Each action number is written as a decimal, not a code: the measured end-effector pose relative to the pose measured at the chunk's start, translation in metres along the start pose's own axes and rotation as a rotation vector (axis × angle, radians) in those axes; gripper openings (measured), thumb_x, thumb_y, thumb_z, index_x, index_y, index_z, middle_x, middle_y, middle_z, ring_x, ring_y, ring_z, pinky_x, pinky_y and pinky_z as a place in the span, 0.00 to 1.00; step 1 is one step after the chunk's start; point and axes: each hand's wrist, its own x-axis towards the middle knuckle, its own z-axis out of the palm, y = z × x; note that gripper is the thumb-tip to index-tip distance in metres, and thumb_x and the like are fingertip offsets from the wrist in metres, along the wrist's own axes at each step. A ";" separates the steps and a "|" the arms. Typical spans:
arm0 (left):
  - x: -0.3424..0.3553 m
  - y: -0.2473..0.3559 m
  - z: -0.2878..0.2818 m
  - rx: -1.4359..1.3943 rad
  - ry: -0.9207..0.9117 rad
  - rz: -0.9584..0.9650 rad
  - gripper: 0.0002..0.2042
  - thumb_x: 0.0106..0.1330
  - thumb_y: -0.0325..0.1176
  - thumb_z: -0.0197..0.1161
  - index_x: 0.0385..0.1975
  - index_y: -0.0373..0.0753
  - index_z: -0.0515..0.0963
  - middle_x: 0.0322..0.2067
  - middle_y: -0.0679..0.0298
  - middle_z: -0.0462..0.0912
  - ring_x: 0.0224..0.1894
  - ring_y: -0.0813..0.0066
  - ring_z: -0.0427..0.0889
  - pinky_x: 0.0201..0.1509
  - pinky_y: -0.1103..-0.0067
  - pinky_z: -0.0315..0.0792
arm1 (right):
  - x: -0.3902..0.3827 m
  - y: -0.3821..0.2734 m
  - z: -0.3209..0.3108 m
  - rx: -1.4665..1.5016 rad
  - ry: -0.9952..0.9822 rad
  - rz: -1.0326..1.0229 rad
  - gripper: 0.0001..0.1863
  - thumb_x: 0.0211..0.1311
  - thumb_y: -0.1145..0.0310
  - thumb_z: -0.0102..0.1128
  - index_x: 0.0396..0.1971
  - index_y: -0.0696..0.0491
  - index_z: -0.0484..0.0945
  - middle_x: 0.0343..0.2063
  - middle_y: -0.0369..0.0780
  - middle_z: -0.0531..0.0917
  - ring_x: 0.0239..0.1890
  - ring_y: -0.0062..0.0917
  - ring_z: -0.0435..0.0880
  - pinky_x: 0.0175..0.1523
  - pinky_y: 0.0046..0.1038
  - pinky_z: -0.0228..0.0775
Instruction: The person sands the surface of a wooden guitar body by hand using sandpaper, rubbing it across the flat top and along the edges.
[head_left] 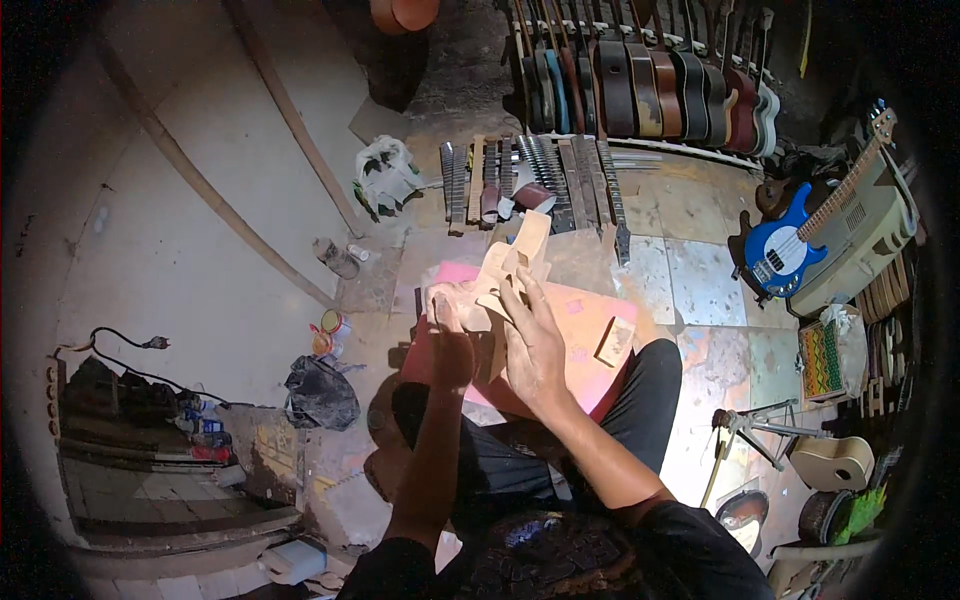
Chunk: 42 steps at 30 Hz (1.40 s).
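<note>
Above my lap I hold a pale wooden piece [533,236] that points away from me, with a squared far end. My left hand [452,312] is closed round its near left part, partly in shadow and pale with dust. My right hand [535,345] lies over it from the right, its fingers nearly straight and pressed down. From under those fingers a pale curled sheet [489,302] sticks out to the left; its kind is unclear. Beneath is a pink board [590,300] with a small wooden block [616,341] on its right side.
Several guitar necks [582,180] lie ahead, with brown rolls [490,203] among them. Behind stands a rack of guitars [660,90]. A blue bass guitar [785,248] leans at right, above an unfinished guitar body [832,463]. At left are a black plastic bag [322,392] and a white bag [388,172].
</note>
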 end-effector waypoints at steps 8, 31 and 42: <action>0.006 0.021 -0.022 -0.082 -0.136 -0.038 0.25 0.74 0.27 0.50 0.69 0.27 0.58 0.63 0.39 0.69 0.63 0.46 0.73 0.68 0.62 0.68 | 0.004 0.010 0.003 0.126 -0.022 0.079 0.20 0.64 0.84 0.50 0.56 0.59 0.77 0.53 0.51 0.79 0.58 0.42 0.78 0.66 0.37 0.67; -0.018 -0.028 -0.004 0.311 -0.031 0.160 0.31 0.71 0.36 0.57 0.67 0.20 0.58 0.62 0.35 0.69 0.60 0.42 0.73 0.66 0.56 0.65 | 0.008 -0.055 -0.002 0.916 -0.339 0.533 0.27 0.74 0.75 0.45 0.71 0.62 0.62 0.71 0.48 0.68 0.73 0.32 0.66 0.75 0.28 0.54; -0.009 -0.012 -0.026 0.174 -0.098 -0.136 0.30 0.65 0.24 0.55 0.68 0.24 0.59 0.62 0.36 0.71 0.63 0.41 0.74 0.66 0.58 0.70 | 0.007 -0.020 0.004 0.690 -0.397 0.112 0.33 0.64 0.83 0.39 0.71 0.56 0.65 0.70 0.49 0.69 0.72 0.33 0.68 0.75 0.31 0.56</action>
